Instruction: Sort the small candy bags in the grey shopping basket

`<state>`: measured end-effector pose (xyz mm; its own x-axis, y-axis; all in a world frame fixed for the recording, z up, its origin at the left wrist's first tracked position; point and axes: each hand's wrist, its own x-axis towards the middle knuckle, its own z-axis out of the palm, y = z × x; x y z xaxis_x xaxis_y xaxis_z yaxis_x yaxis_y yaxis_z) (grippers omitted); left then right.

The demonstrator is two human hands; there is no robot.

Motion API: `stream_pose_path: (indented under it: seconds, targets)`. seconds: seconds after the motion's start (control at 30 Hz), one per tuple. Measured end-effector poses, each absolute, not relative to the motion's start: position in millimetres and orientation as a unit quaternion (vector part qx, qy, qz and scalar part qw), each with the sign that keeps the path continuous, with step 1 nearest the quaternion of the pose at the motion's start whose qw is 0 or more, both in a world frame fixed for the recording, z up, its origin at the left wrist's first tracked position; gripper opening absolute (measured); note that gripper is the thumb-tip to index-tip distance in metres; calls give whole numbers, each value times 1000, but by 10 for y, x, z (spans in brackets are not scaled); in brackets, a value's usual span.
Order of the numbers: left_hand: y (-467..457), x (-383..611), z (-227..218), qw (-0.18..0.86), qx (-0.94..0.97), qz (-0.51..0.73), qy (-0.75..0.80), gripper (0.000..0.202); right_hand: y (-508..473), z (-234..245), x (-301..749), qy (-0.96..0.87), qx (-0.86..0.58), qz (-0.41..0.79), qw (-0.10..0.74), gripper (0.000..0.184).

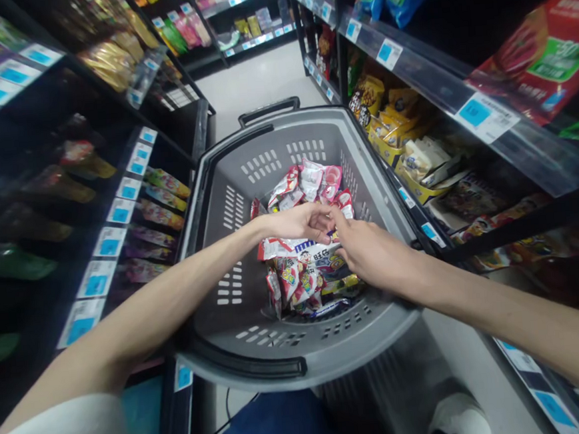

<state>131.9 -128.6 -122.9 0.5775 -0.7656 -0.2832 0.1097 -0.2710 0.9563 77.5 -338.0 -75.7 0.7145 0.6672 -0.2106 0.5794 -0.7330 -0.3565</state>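
Observation:
A grey shopping basket [365, 164] with slotted sides and black handles holds several small snack bags. My left hand [297, 222] reaches in from the left, palm downward with its fingers curled inward. From the right comes my right hand [372, 247], its fingers bent towards the left hand; the two meet above the bags. Just beneath them lies a white, red and blue snack bag [317, 253]. Whatever the fingertips grip is hidden. Red and white snack bags [294, 277] fill the near part of the pile, and a pink and white bag [311, 178] lies at the far side.
Shelves with blue-and-white price tags [109, 247] line the left side. To the right, a shelf holds yellow snack bags [396, 132], with a large red bag [542, 50] above. Pale floor [258, 79] shows beyond the basket; a white shoe [458, 421] is below.

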Motion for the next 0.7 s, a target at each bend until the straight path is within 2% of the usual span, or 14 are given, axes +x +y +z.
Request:
stream_pose_path:
  seconds: [0.17, 0.27, 0.4, 0.57, 0.7]
  targets:
    - [-1183, 1293, -1073, 575, 692, -390, -198, 45, -3446, -878, 859, -369, -886, 87, 267, 57]
    - [-1088, 1321, -950, 559, 717, -366, -199, 47, -3458, -914, 887, -370, -876, 61, 304, 50]
    - [-1025, 1344, -837, 552, 735, -341, -196, 45, -3433, -899, 901, -365, -875, 66, 310, 38]
    - [-1056, 1331, -820, 540, 739, -339, -216, 33, -3405, -851, 887, -350, -886, 75, 296, 37]
    - [-1055, 1327, -863, 537, 739, -337, -228, 37, -3399, -813, 878, -346, -888, 78, 291, 39]
